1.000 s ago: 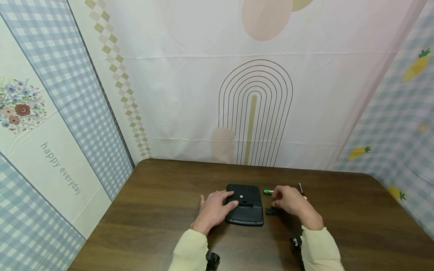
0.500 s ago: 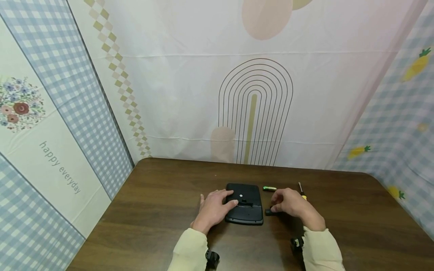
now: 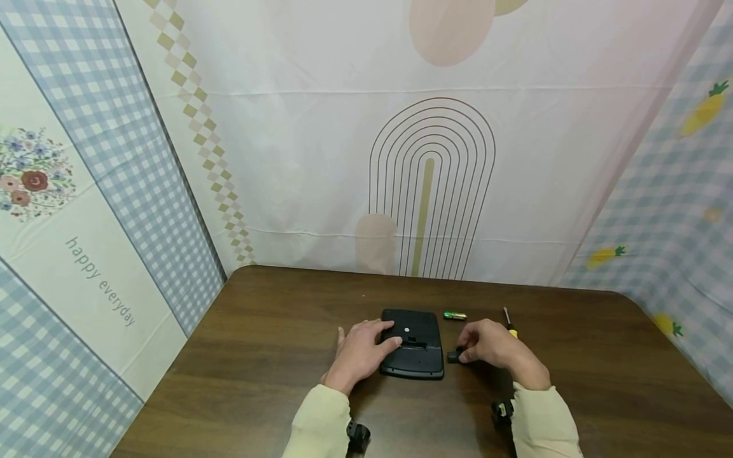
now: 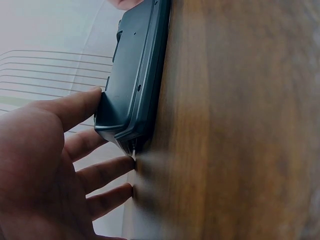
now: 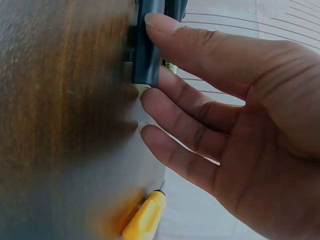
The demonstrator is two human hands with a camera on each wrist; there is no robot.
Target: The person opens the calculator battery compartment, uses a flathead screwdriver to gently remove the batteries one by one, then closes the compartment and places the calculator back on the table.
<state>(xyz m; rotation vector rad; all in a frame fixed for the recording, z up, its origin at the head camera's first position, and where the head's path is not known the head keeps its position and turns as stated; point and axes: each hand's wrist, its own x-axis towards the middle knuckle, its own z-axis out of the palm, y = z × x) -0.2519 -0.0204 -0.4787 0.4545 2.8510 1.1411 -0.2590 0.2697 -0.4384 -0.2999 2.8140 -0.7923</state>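
In the head view, a black calculator-like device (image 3: 420, 364) lies back side up, a slot-like recess in its back. My left hand (image 3: 361, 356) rests at its left side, thumb and index finger on the back; in the left wrist view the other fingers (image 4: 112, 172) stay fairly straight, tips down by the table at its edge. To its right, my right hand (image 3: 487, 343) pinches a small black battery cover (image 3: 453, 357) close to the table. The right wrist view shows the thumb on this dark strip (image 5: 146, 60), fingers behind it. A green battery (image 3: 455, 315) lies beyond that hand.
Behind the right hand lies a screwdriver (image 3: 508, 320) with a yellow handle, partly hidden. The brown wooden table (image 3: 258, 356) reaches back to a patterned white cloth (image 3: 309, 184). Checked cloths hang at both sides.
My right hand has shifted slightly toward the person, exposing the whole green battery, and its fingers have closed on the battery cover. The left hand and the black device have stayed put.
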